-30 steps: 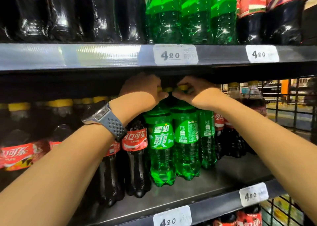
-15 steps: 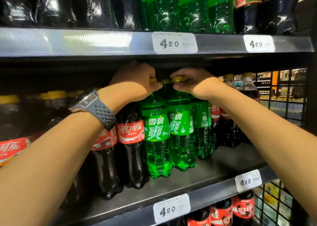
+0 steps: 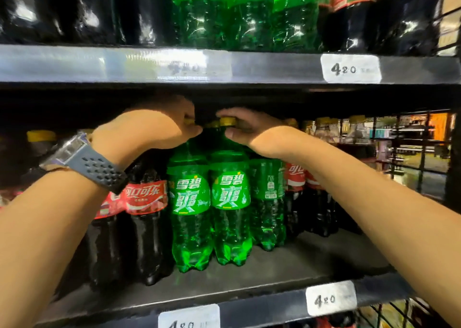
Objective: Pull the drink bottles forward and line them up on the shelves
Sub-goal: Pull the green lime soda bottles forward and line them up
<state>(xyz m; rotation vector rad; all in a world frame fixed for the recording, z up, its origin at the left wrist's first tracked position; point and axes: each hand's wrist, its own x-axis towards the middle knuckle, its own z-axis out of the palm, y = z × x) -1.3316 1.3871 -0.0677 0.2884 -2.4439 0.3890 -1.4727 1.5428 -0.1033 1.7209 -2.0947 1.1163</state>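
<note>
- The left hand [image 3: 154, 128] is closing its grip over the yellow cap of the left green bottle [image 3: 190, 215]; a watch [image 3: 82, 160] is sitting on that wrist.
- The right hand [image 3: 252, 130] is pinching the cap [image 3: 227, 121] of the right green bottle [image 3: 230, 213], thumb under the neck.
- Both bottles are standing upright, touching, near the front of the middle shelf [image 3: 274, 273].
- Cola bottles [image 3: 146, 215] are flanking them on both sides.
- A price tag [image 3: 330, 297] is showing on the shelf edge.
</note>
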